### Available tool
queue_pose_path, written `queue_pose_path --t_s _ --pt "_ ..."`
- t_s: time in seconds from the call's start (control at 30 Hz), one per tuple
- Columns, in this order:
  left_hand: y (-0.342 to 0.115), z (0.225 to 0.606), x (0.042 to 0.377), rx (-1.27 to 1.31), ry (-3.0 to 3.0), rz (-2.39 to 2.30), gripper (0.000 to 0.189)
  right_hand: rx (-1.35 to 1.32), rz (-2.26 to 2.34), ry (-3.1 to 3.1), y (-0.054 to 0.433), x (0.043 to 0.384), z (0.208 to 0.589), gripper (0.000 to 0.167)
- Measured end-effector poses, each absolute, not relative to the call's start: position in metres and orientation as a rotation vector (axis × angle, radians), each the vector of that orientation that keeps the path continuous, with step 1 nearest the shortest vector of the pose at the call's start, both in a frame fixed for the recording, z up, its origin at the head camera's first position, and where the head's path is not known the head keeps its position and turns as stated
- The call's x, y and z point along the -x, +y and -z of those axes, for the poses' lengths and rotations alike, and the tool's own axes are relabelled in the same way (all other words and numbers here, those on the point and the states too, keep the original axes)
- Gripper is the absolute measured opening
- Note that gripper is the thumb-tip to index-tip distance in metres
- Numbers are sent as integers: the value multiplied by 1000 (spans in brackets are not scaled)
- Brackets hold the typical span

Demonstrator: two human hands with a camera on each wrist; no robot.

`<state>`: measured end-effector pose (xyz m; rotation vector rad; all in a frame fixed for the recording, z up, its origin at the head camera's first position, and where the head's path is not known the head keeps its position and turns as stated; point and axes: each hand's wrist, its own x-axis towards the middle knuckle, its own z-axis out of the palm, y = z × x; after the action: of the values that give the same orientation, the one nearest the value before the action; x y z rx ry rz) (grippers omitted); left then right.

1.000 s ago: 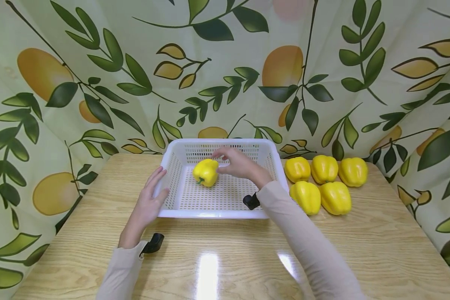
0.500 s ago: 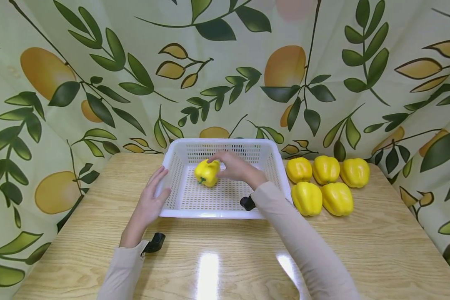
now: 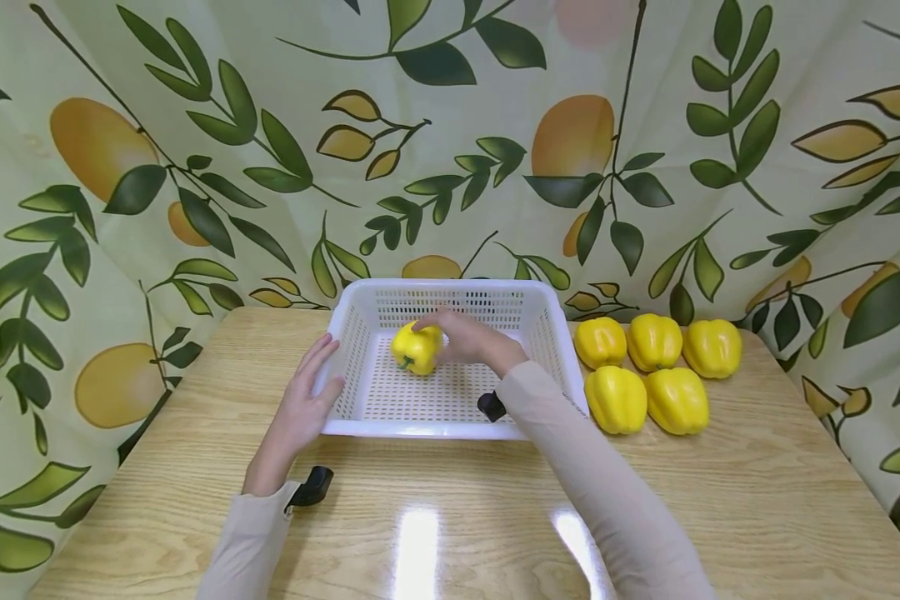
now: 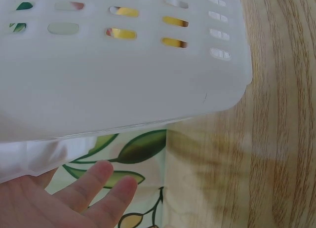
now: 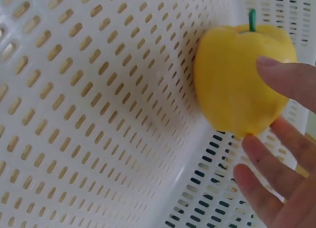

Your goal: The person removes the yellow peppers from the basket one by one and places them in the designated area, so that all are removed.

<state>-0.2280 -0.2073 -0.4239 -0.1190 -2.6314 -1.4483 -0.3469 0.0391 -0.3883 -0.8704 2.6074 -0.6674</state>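
A yellow bell pepper (image 3: 412,348) with a green stem sits in the white plastic basket (image 3: 427,430), toward its left side. My right hand (image 3: 465,337) reaches in from the right, thumb and fingers curled round the pepper. In the right wrist view, the thumb (image 5: 289,80) lies across the pepper (image 5: 237,85) while fingertips meet its lower edge. Against the basket's left outer wall rests my left hand (image 3: 300,408), its fingers fairly straight. The left wrist view has two extended fingertips (image 4: 123,188) below the basket (image 4: 118,85).
Several more yellow bell peppers (image 3: 617,400) stand in two rows on the wooden table (image 3: 390,483), just right of the basket. A curtain (image 3: 450,117) printed with leaves and fruit hangs behind the table.
My right hand has moved left, closing its fingers and thumb round the pepper, beside which it hovered earlier. The left hand stays at the basket; the whole head view shifts slightly.
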Motion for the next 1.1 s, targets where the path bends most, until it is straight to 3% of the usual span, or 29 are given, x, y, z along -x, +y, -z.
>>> queue_pose_path --t_s 0.6,1.1 --pt "-207 421 226 149 -2606 1465 55 859 589 2673 36 344 388 56" --pt "-207 423 228 145 -2609 1459 56 919 641 2589 34 344 392 65"
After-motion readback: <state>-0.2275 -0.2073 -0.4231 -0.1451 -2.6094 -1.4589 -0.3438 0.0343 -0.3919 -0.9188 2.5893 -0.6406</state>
